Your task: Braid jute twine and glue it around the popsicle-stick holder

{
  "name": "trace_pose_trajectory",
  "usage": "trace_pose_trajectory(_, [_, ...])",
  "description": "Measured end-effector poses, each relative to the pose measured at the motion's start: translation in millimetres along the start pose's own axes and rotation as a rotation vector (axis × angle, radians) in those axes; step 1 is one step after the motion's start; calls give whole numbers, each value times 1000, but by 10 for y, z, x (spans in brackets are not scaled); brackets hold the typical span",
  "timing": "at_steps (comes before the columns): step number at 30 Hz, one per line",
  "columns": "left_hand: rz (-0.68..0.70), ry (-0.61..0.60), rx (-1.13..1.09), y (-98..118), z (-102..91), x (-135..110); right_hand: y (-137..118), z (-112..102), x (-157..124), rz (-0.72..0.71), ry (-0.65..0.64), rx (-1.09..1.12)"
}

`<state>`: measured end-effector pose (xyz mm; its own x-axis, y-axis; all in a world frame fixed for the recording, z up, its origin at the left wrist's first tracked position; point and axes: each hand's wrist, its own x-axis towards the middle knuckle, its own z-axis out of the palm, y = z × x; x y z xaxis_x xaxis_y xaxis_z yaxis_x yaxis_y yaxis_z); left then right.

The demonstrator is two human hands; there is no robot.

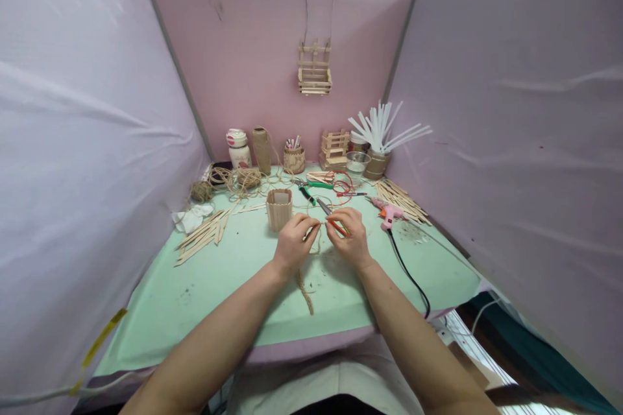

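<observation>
In the middle of the table my left hand (294,243) and my right hand (349,238) are close together, fingertips pinched on jute twine (319,248). A short strand shows between the fingertips. Below my left hand a braided length of twine (305,295) lies on the table. Scissors (324,206) with orange-red handles lie by my right fingers; I cannot tell whether the fingers touch them. Left of and behind my left hand stands an upright cup of wooden craft sticks (279,213).
A pink glue gun (389,213) with a black cord lies to the right, by scattered sticks (402,200). More sticks (207,233) lie left. Green-handled pliers (318,185), loose twine (228,181) and a jar of white strips (377,163) are behind. A stick shelf (315,78) hangs on the back wall.
</observation>
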<state>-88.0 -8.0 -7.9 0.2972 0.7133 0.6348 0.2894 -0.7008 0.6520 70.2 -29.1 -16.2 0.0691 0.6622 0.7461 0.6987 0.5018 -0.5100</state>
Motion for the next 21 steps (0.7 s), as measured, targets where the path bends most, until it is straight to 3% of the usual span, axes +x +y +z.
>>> trace_pose_trajectory(11, [41, -8, 72, -41, 19, -9, 17, 10, -15, -10, -64, -56])
trace_pose_trajectory(18, [-27, -9, -2, 11, 30, -4, 4, 26, -20, -14, -57, -15])
trace_pose_trajectory(21, [-127, -11, -52, 23, 30, 21, 1, 40, -15, -1, -56, 55])
